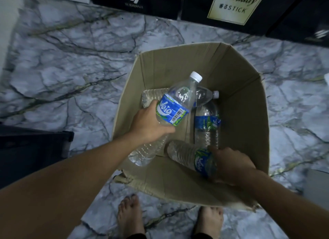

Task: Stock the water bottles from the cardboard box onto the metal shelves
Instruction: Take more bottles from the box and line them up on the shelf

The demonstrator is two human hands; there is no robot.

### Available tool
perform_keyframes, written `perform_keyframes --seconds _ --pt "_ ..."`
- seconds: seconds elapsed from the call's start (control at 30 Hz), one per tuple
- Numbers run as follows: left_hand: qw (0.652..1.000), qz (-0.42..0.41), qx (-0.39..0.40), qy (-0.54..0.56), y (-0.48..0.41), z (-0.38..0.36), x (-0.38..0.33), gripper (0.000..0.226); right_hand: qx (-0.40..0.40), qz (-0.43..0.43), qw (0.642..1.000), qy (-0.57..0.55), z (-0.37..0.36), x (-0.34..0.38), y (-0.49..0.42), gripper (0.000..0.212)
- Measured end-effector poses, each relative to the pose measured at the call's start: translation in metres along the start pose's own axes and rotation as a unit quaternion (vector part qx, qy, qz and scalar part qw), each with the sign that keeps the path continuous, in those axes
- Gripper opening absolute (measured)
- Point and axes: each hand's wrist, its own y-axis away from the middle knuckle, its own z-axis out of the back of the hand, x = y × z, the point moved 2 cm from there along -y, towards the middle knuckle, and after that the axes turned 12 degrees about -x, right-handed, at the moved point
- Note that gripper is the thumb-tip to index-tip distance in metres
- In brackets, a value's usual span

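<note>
An open cardboard box (245, 114) stands on the marble floor in front of me. My left hand (147, 125) grips a clear water bottle (176, 103) with a blue label and white cap, lifted above the box's left side. My right hand (229, 165) is closed around a second bottle (185, 154) lying at the near right of the box. Another labelled bottle (207, 125) lies on the box bottom, and two more (151, 98) lie partly hidden beneath the lifted one. No metal shelves are in view.
Black cartons (135, 4) with printed labels stand along the far edge of the floor. A dark crate (32, 146) sits at the left. My bare feet (130, 215) are just behind the box's torn near flap.
</note>
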Motion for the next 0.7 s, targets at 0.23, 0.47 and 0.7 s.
perform_keyframes --seconds 0.23,0.47,0.7 --pt "0.998 0.039 -0.027 0.031 0.0 0.01 0.003 0.07 -0.087 0.054 0.993 0.066 0.042 0.0 -0.023 0.096" --pt "0.997 0.055 -0.028 0.042 -0.003 0.006 0.005 0.07 -0.206 0.098 0.968 0.11 0.063 -0.024 -0.056 0.055" --pt "0.997 0.065 -0.022 0.028 -0.005 -0.007 0.009 0.069 -0.256 0.023 0.95 -0.177 0.015 -0.021 -0.049 0.064"
